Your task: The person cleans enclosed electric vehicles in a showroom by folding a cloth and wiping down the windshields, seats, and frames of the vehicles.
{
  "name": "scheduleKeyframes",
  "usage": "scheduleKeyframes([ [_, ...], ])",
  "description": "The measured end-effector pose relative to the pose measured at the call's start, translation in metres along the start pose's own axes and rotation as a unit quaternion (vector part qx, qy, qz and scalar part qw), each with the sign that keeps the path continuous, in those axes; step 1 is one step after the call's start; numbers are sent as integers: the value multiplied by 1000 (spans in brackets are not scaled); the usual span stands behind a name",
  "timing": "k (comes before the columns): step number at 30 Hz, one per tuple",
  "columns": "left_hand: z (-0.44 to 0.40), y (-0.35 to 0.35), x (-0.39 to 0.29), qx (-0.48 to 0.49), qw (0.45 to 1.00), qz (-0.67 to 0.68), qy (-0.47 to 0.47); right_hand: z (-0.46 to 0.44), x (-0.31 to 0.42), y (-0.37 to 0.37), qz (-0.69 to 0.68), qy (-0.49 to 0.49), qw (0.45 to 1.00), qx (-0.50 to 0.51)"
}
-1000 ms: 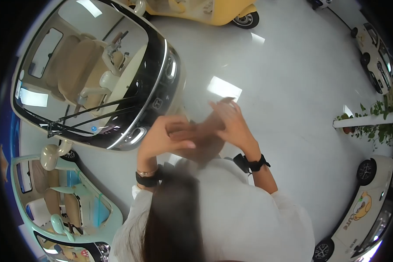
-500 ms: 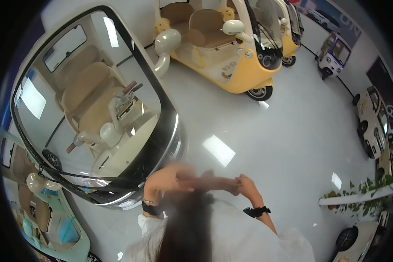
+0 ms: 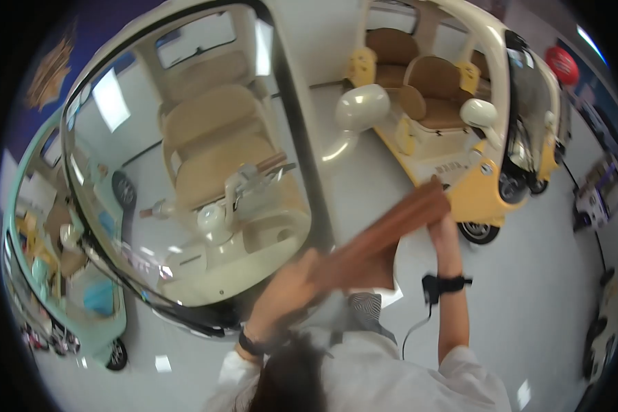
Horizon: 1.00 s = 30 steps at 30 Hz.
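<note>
A reddish-brown cloth (image 3: 384, 237) is stretched slantwise between my two hands, its lower part hanging down in the middle. My left hand (image 3: 288, 292), blurred by motion, grips its lower left end. At the raised upper right end, my right hand (image 3: 443, 223) is closed on the cloth, its fingers partly hidden behind the fabric. A black band is on each wrist, and a thin cable hangs from the right one.
A cream three-wheeler (image 3: 220, 130) with a large windshield stands close at the left. Yellow three-wheelers (image 3: 484, 189) stand ahead to the right. A mint-green vehicle (image 3: 72, 319) is at the far left. Other vehicles line the right edge.
The brown cloth, bunched between my hands earlier, is now stretched out longer. My right hand has risen and moved outward. The view has tilted up and turned left.
</note>
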<state>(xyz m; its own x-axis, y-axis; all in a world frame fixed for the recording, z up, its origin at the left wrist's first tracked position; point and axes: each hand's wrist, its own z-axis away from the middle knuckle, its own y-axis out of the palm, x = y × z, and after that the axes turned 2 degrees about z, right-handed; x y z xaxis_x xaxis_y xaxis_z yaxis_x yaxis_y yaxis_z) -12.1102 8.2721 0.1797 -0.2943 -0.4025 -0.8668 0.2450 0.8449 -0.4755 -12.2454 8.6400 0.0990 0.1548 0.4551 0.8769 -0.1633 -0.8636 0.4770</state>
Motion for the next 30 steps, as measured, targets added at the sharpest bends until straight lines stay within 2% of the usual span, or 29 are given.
scheduleKeyframes([
  [1, -19, 1, 5, -24, 998, -60, -23, -49, 18, 33, -8, -31, 999, -6],
  [2, -43, -4, -3, -97, 988, -121, 5, -110, 59, 89, 11, -46, 997, 69],
  [3, -73, -14, -11, -153, 968, -194, 42, -145, 85, 145, -21, -59, 994, 87],
  [4, -94, -23, -11, -196, 944, -258, 58, -179, 98, 182, -12, -122, 975, 186],
  [5, -114, -36, -32, -246, 925, -277, 88, -231, 105, 220, -12, -141, 967, 213],
  [6, -133, -47, -45, -243, 920, -308, -16, -271, 111, 264, -4, -161, 957, 242],
  [8, -159, -59, -48, -312, 873, -373, -14, -281, 133, 363, 67, -149, 956, 245],
  [9, -164, -63, -51, -342, 848, -404, -6, -272, 128, 398, 48, -209, 922, 323],
  [10, -164, -67, -50, -363, 825, -432, -2, -300, 105, 442, 111, -283, 870, 388],
  [11, -162, -73, -44, -363, 802, -471, -56, -346, 73, 497, 167, -357, 806, 442],
  [13, -151, -82, -25, -339, 757, -534, -162, -305, 35, 544, 351, -572, 652, 353],
  [14, -140, -84, -9, -346, 747, -533, -194, -272, 16, 558, 458, -683, 534, 196],
  [15, -126, -87, 12, -352, 737, -532, -223, -247, 4, 571, 385, -719, 532, 226],
  [19, -87, -77, 56, -384, 704, -482, -352, -151, -40, 633, 448, -711, 482, 246],
  [20, -75, -71, 69, -379, 696, -473, -385, -121, -54, 642, 469, -713, 454, 256],
  [22, -73, -45, 110, -380, 601, -519, -475, -71, -82, 651, 456, -722, 428, 295],
  [23, -81, -33, 126, -378, 552, -535, -516, -49, -98, 652, 436, -729, 427, 310],
  [24, -87, -21, 134, -368, 534, -538, -538, -30, -113, 650, 416, -736, 424, 326],
  [26, -87, -1, 144, -337, 498, -552, -578, 5, -139, 636, 336, -729, 455, 385],
  [30, -55, 36, 153, -232, 495, -597, -587, 54, -177, 605, 242, -702, 494, 451],
])
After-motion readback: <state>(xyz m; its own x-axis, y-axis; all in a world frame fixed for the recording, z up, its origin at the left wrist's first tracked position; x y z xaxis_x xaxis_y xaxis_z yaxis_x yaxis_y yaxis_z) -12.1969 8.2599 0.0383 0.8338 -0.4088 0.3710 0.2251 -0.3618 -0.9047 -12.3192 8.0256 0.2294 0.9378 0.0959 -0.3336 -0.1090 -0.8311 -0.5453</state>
